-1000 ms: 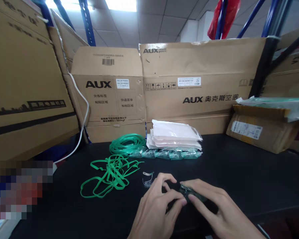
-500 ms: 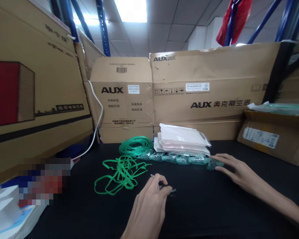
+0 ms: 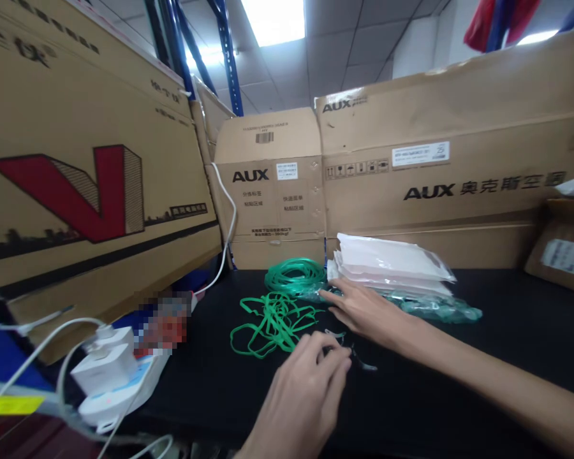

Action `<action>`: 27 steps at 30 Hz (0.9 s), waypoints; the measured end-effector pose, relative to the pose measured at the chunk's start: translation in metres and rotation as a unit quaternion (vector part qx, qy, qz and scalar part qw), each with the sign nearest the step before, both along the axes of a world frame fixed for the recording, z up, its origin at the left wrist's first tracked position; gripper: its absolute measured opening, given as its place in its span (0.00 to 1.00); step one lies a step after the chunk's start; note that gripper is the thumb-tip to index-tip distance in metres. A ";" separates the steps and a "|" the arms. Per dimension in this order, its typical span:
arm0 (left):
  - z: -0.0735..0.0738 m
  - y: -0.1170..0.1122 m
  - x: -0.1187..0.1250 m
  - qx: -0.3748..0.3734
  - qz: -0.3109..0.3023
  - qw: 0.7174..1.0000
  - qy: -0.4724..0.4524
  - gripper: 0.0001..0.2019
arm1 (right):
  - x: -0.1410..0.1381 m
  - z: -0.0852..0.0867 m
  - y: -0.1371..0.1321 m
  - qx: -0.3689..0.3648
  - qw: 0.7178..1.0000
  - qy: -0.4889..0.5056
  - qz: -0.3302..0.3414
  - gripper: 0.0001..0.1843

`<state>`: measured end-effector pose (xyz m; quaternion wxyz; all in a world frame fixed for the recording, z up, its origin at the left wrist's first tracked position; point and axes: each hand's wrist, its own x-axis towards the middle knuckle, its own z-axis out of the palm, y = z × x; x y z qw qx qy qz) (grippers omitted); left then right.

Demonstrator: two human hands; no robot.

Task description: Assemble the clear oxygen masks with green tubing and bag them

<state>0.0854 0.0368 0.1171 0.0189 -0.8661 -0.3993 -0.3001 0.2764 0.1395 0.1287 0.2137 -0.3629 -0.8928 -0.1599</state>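
Observation:
My left hand (image 3: 306, 382) is low in the middle, thumb and fingers pinched together. Small clear plastic pieces (image 3: 365, 365) stick out past its fingertips; their exact kind is too small to tell. My right hand (image 3: 361, 309) reaches across from the right with fingers stretched out, over the row of clear green plastic packets (image 3: 430, 307), covering some of them. Just beyond its fingertips lies a coil of green tubing (image 3: 294, 275). A tangle of flat green bands (image 3: 263, 325) is left of both hands. Behind the right hand rests a stack of white packages (image 3: 392, 261).
Cardboard boxes (image 3: 272, 217) wall in the back of the black table (image 3: 411, 408). A large box (image 3: 172, 185) leans on the left. Beside it sits a white power strip (image 3: 124, 389) with plugs and cables. Another carton (image 3: 562, 248) stands at the right edge.
My right hand has moved left, from the right end of the green packets to near the tubing. The view has turned left. My left hand remains pinched near the clear pieces.

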 end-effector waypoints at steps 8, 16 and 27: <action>0.039 0.013 -0.105 -0.063 0.405 0.907 0.100 0.16 | -0.065 -0.003 0.041 -0.053 0.995 -0.065 -0.053 0.16; 0.039 0.019 -0.160 -0.143 0.514 0.838 0.113 0.23 | -0.065 0.009 0.036 -0.094 0.987 -0.089 -0.091 0.15; 0.045 0.020 -0.179 -0.092 0.467 0.867 0.147 0.17 | -0.062 0.012 0.040 -0.131 0.985 -0.082 -0.081 0.15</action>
